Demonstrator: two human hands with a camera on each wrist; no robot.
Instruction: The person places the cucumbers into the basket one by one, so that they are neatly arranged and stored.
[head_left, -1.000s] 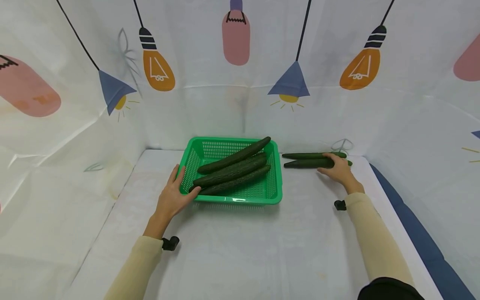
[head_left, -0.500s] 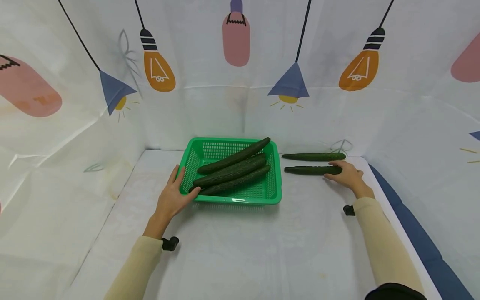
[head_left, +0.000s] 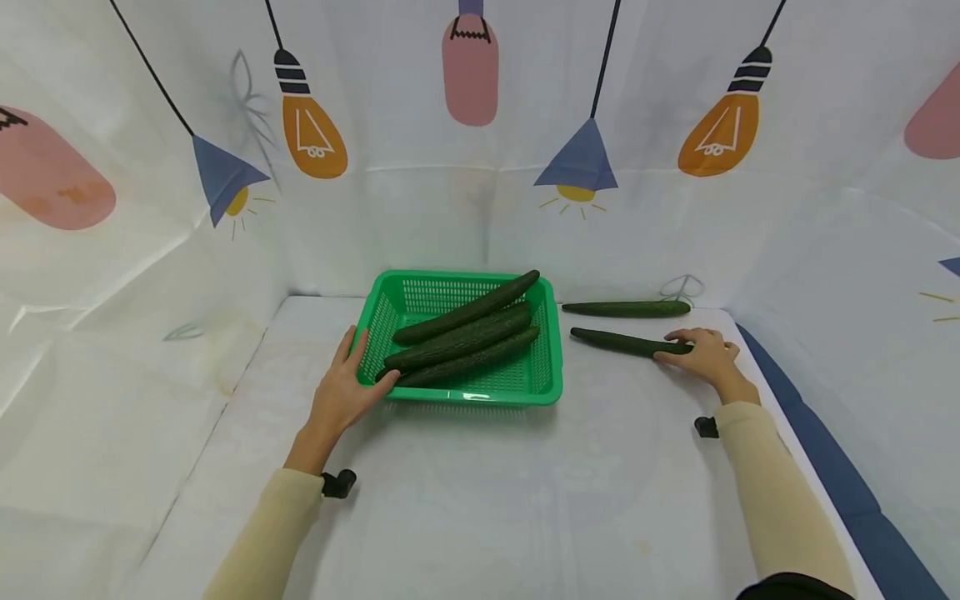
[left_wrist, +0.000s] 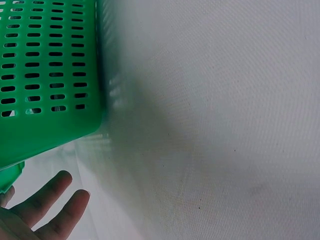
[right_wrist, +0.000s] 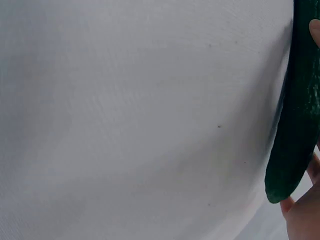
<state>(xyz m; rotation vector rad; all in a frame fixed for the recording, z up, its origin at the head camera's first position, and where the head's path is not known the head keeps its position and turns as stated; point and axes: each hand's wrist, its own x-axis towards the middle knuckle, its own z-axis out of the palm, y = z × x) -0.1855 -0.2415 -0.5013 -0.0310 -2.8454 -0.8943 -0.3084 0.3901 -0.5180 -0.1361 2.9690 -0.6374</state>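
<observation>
My right hand [head_left: 703, 357] holds the right end of a dark green cucumber [head_left: 615, 341] between thumb and fingers, low over the table. In the right wrist view this cucumber [right_wrist: 297, 115] runs down the right edge, with parts of the fingers beside it. Behind it on the table lies another cucumber [head_left: 626, 309]. My left hand [head_left: 347, 396] rests spread at the left front corner of a green plastic basket [head_left: 465, 397], thumb near the front rim. Three cucumbers [head_left: 459, 337] lie slanted inside. The left wrist view shows straight fingers [left_wrist: 47, 197] below the basket's slotted wall [left_wrist: 50, 65].
The white-covered table [head_left: 480, 500] meets a white printed curtain [head_left: 420, 217] close behind the basket. Blue fabric [head_left: 825, 450] hangs along the right edge. A black wrist camera [head_left: 339, 484] is strapped to the left wrist, another [head_left: 707, 427] to the right.
My right hand has drawn the front cucumber away from the rear one, toward me and slightly right, and its right end now points nearer. The left hand and basket have stayed in place.
</observation>
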